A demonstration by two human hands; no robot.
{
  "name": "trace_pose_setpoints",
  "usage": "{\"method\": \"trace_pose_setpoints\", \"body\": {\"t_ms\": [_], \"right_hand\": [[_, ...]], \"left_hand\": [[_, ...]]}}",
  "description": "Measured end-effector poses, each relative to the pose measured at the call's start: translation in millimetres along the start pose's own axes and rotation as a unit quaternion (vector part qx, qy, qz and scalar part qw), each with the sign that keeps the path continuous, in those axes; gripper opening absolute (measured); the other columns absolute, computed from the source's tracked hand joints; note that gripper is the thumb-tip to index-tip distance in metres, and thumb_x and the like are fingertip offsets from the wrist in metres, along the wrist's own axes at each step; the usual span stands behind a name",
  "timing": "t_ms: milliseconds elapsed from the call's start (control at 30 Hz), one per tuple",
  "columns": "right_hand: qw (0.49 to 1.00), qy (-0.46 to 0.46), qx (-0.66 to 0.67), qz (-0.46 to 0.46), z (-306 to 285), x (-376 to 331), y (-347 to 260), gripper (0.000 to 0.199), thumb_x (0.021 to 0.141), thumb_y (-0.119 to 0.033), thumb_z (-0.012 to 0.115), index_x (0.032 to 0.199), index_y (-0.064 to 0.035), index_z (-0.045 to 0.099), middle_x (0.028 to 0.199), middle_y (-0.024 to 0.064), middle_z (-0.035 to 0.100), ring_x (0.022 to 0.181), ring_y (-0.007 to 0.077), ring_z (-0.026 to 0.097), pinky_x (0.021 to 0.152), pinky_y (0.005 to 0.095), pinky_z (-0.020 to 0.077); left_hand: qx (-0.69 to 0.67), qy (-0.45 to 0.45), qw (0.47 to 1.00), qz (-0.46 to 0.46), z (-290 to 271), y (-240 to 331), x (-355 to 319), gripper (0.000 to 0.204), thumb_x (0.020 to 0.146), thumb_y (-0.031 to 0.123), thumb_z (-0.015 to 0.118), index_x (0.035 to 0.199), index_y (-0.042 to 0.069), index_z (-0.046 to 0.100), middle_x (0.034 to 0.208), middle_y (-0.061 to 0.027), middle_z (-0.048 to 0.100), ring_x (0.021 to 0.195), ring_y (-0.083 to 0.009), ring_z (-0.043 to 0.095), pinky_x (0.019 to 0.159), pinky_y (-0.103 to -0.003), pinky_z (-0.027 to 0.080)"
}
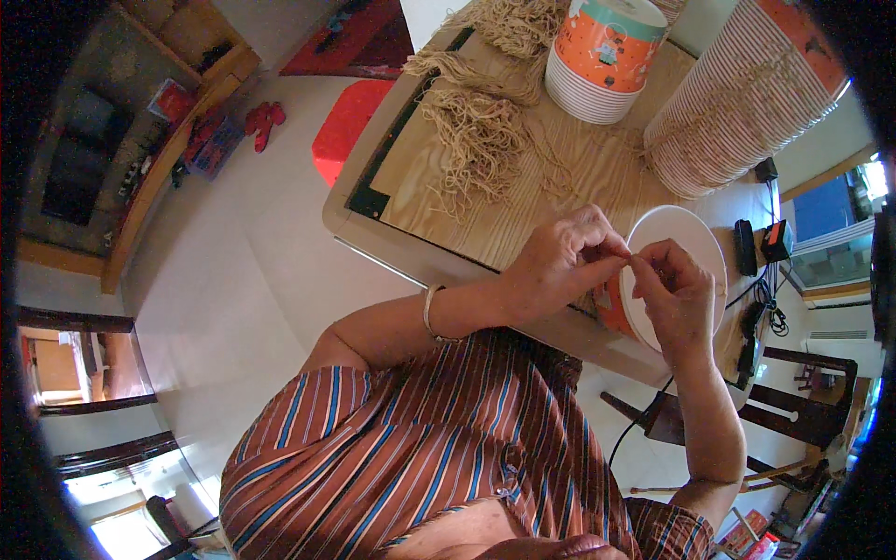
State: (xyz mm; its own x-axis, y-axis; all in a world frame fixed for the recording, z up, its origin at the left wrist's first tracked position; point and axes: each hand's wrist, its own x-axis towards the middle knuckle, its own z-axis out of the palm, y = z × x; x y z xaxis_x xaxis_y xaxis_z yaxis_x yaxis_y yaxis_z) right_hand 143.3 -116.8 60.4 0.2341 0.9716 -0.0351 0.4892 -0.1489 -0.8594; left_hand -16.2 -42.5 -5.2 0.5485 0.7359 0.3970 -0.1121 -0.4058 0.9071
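Observation:
Both my hands meet fingertip to fingertip over a white-lined paper tub [679, 227] at the table's near right. My left hand [560, 257] comes in from the left, a bracelet on its wrist, thumb and fingers closed in a pinch. Opposite it, my right hand [674, 291] is pinched too. Whatever lies between the fingertips is too small to make out. Part of the tub's orange outside shows below my left hand. Beyond the hands, a loose tangle of tan twine [476, 140] lies on the wooden table [411, 191], with thin strands trailing to the right.
Nested paper tubs [597, 89] stand at the back, and a taller stack [723, 107] with twine draped over it leans at the right. Black cables [770, 303] and small dark devices lie along the right edge. A red stool [343, 131] is left; a dark chair [793, 406] right.

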Motion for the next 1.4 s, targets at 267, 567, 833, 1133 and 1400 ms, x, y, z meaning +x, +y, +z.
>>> {"method": "trace_pose_setpoints", "body": {"t_ms": [267,567,833,1133,1400], "right_hand": [[0.999,0.003,0.001,-0.038,2,-5,6,0.008,0.088,-0.006,0.064,0.082,-0.001,0.061,0.069,0.0018,0.062,0.063,0.0065,0.059,0.057,0.0224,0.0468],[0.999,-0.006,0.028,-0.039,3,-6,6,0.009,0.09,-0.008,0.064,0.086,0.0002,0.061,0.071,0.002,0.063,0.063,0.0076,0.06,0.056,0.0227,0.0478],[0.978,-0.091,0.115,0.147,-8,-1,-9,0.009,0.091,-0.014,0.062,0.087,-0.0058,0.063,0.07,0.0008,0.06,0.047,0.0044,0.045,0.039,0.0211,0.0332],[0.958,-0.118,0.207,0.159,-11,2,0,0.01,0.093,-0.015,0.06,0.09,-0.0052,0.061,0.067,-0.0006,0.057,0.045,0.0047,0.044,0.038,0.0206,0.0324],[0.95,-0.121,0.231,0.17,-13,2,2,0.011,0.092,-0.016,0.061,0.089,-0.0056,0.06,0.066,-0.0006,0.056,0.046,0.005,0.045,0.039,0.0205,0.0329]], "left_hand": [[0.015,-0.024,0.997,0.075,-5,-2,6,0.012,0.082,0.008,0.068,0.089,0.0,0.062,0.087,-0.0107,0.059,0.076,-0.021,0.063,0.068,-0.032,0.051],[-0.032,-0.061,0.997,-0.046,-8,0,7,0.015,0.088,0.018,0.067,0.093,0.004,0.064,0.088,-0.0036,0.06,0.084,-0.0116,0.059,0.077,-0.027,0.048],[-0.15,-0.094,0.973,-0.148,-9,-3,11,0.012,0.089,0.014,0.064,0.094,0.003,0.062,0.084,0.0007,0.06,0.08,-0.0072,0.057,0.073,-0.023,0.047],[-0.204,-0.115,0.962,-0.138,-9,-11,11,0.014,0.089,0.014,0.064,0.096,0.002,0.063,0.084,0.0012,0.058,0.08,-0.0077,0.056,0.074,-0.023,0.046],[-0.078,-0.096,0.992,-0.039,-13,2,12,0.011,0.083,0.011,0.071,0.09,0.003,0.068,0.087,-0.0037,0.059,0.084,-0.014,0.058,0.077,-0.028,0.046]]}}
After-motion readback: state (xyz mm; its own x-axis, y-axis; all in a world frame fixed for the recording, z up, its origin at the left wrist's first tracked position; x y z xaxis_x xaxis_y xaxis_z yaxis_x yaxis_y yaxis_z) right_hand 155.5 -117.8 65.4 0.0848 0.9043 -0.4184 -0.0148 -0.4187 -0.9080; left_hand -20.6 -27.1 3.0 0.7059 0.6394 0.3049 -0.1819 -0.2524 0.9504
